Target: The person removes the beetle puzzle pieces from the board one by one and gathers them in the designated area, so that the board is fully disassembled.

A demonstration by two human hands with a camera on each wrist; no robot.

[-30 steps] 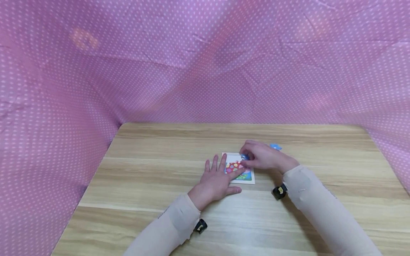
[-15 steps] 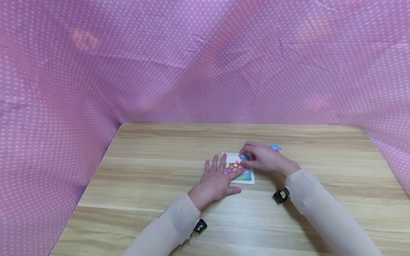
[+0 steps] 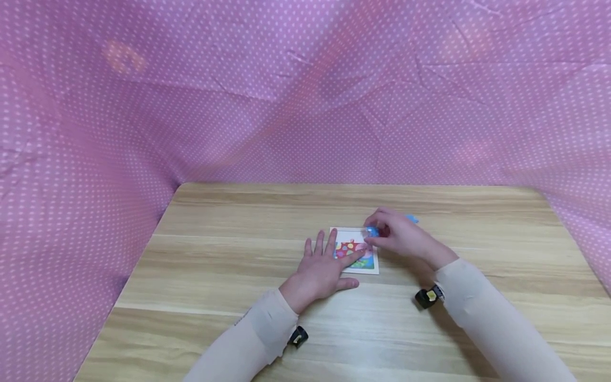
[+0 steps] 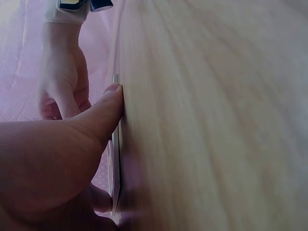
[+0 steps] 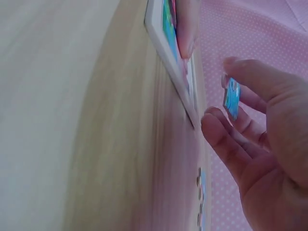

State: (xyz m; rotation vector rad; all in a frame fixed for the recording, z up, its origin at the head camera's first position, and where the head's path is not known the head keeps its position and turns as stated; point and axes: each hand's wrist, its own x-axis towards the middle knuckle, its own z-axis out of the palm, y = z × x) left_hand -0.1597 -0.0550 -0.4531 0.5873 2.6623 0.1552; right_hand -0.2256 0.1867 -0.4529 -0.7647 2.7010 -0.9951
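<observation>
A small white-framed jigsaw puzzle board (image 3: 376, 265) lies on the table, showing a red part with coloured dots above blue and green. Spread fingers of my left hand (image 3: 319, 276) rest on its left side and across its picture; the thumb lies on the table just in front. Over the board's upper right corner, my right hand (image 3: 403, 236) pinches a blue puzzle piece (image 5: 232, 98) between thumb and fingers. In the right wrist view this piece is raised clear of the board. The board's upper part shows bare white.
Another blue puzzle piece (image 3: 412, 218) lies on the table behind my right hand, partly hidden by it. The wood-patterned table (image 3: 229, 239) extends around the board. A pink dotted cloth (image 3: 305, 106) hangs behind and at the sides.
My right hand has drawn slightly to the right, taking the pinched blue puzzle piece with it off its earlier spot over the board. The left hand stays put.
</observation>
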